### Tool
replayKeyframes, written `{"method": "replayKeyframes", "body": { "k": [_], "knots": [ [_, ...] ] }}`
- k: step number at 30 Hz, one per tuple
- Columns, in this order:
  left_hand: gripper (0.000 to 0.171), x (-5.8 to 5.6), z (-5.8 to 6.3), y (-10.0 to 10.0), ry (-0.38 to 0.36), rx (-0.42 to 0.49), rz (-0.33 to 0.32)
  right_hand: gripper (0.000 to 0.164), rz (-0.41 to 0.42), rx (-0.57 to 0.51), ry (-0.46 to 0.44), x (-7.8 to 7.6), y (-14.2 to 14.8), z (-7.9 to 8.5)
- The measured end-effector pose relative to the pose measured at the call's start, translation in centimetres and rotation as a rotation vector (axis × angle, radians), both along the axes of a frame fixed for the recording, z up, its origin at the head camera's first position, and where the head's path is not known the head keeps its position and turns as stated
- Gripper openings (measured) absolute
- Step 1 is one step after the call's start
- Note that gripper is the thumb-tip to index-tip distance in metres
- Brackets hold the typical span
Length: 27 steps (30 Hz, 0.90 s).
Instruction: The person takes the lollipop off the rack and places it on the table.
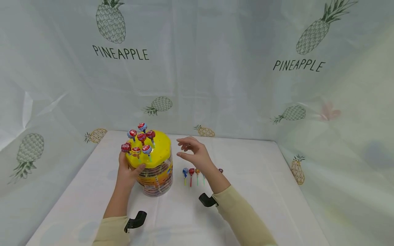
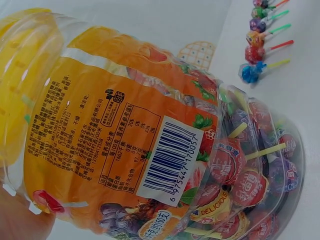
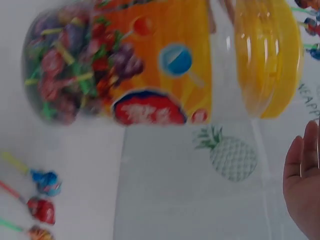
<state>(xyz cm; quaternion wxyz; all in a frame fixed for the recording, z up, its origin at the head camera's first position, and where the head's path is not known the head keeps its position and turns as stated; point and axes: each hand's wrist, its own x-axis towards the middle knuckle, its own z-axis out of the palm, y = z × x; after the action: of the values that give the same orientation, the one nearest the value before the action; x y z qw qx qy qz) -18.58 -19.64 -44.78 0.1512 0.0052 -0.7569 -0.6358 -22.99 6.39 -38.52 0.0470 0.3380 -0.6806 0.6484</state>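
Note:
A clear plastic jar point(image 1: 156, 181) of lollipops with a yellow lid point(image 1: 161, 147) stands on the table's left half. Several wrapped lollipops point(image 1: 147, 149) poke up from the lid, bunched at its left side. My left hand point(image 1: 127, 172) grips the jar near the lid, thumb at the front of the rim. In the left wrist view the jar's orange label point(image 2: 120, 125) fills most of the picture. To the right of the jar, my right hand point(image 1: 197, 153) hovers in the air, fingers loosely bent, thumb apart, nothing between them.
A row of lollipops point(image 1: 191, 172) lies on the white table point(image 1: 246, 191), partly hidden by the right forearm. The far table edge meets a hanging cloth point(image 1: 209, 85) printed with pineapples. Both wrists carry a black camera mount point(image 1: 207, 200).

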Motion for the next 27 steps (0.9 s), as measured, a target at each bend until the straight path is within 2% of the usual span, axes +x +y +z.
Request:
{"method": "replayKeyframes", "body": {
  "k": [7,12,19,23,27],
  "knots": [
    [0.084,-0.1,-0.1,0.1,0.001,0.016,0.0,0.03,0.064,-0.054,0.029,0.8,-3.1,2.0],
    [0.083,0.0,-0.1,0.1,0.004,0.012,-0.004,0.031,0.107,0.007,0.031,1.6,-4.7,3.7],
    [0.084,-0.1,-0.3,0.0,0.013,0.007,-0.015,0.039,0.096,0.095,0.023,0.0,-6.0,2.1],
    [0.084,0.0,-0.1,0.0,0.012,0.01,-0.02,0.044,0.084,0.139,-0.011,0.2,-6.2,2.5],
    [0.083,0.1,-0.1,0.0,0.006,0.008,-0.014,0.047,0.087,0.125,0.016,0.2,-6.2,2.8]
  ]
}}
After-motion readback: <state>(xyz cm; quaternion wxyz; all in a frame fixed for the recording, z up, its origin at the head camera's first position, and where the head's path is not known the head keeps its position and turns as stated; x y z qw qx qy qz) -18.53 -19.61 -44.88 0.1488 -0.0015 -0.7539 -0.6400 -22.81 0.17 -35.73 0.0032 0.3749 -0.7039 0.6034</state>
